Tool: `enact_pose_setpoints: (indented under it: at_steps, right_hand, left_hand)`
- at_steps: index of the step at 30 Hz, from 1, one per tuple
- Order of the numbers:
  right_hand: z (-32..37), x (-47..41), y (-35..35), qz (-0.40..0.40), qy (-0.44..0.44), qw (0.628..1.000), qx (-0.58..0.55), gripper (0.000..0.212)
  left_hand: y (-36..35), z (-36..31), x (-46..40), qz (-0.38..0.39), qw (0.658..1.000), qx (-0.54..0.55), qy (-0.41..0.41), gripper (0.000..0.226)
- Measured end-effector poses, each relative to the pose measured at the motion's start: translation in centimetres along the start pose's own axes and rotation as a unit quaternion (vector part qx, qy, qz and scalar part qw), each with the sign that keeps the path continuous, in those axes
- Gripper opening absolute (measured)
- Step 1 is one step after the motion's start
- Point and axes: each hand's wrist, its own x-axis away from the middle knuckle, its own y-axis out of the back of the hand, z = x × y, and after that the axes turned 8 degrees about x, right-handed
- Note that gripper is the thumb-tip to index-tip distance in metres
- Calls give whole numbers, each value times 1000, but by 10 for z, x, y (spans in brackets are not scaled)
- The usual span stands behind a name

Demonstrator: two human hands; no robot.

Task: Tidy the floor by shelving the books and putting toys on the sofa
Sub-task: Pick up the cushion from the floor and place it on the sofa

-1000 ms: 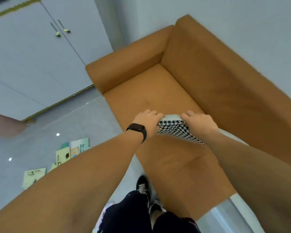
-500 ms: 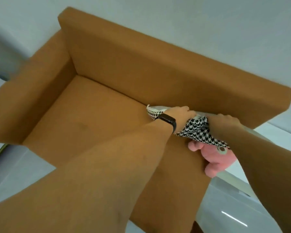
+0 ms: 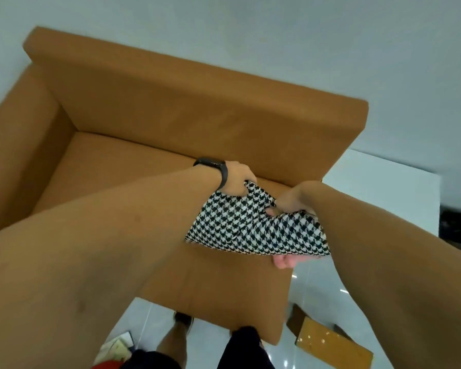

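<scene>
Hands first: the left hand (image 3: 236, 181), with a black band (image 3: 214, 169) at the wrist, has its fingers curled round the upper edge of a houndstooth fabric piece (image 3: 253, 227) just right of the frame's centre. The right hand (image 3: 290, 203) pinches the same edge a little further right, so the two grips sit close together and the cloth bunches between them. Below the hands the cloth hangs in a slack, folded sheet. At its lower right edge a small patch of pink plush toy (image 3: 286, 261) shows; the rest is hidden, and I cannot tell whether the cloth is part of it or only draped over it.

Judging by the sag, the bundle is soft and light, with nothing stiff or breakable about it. Woven cloth gives good friction, so a gathered edge is a fair hold, though the pink part might slide free; a hand under its body looks safer.

Beneath and around lies the tan sofa (image 3: 149, 145), its seat filling the middle of the frame. At the lower left, books (image 3: 117, 350) lie on the glossy floor (image 3: 314, 296); at the lower right lies a flat yellow-orange board (image 3: 330, 344).
</scene>
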Motion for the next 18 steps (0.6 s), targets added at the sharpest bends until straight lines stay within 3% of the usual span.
enact_pose_setpoints:
  at_steps: [4, 8, 13, 18]
  right_hand:
    - [9, 26, -11, -55, -31, 997, 43, 67]
    - [0, 28, -12, -189, -40, 981, 27, 72]
    - [14, 13, -7, -253, -32, 967, 1, 61]
    - [32, -3, 11, -332, -63, 940, 50, 42]
  left_hand:
    - [4, -2, 24, -24, 999, 24, -17, 27]
    - [-3, 6, 32, -54, 997, 49, -29, 31]
    - [-8, 32, 30, -98, 992, 76, -25, 33]
    - [6, 65, 25, -124, 988, 88, -5, 33]
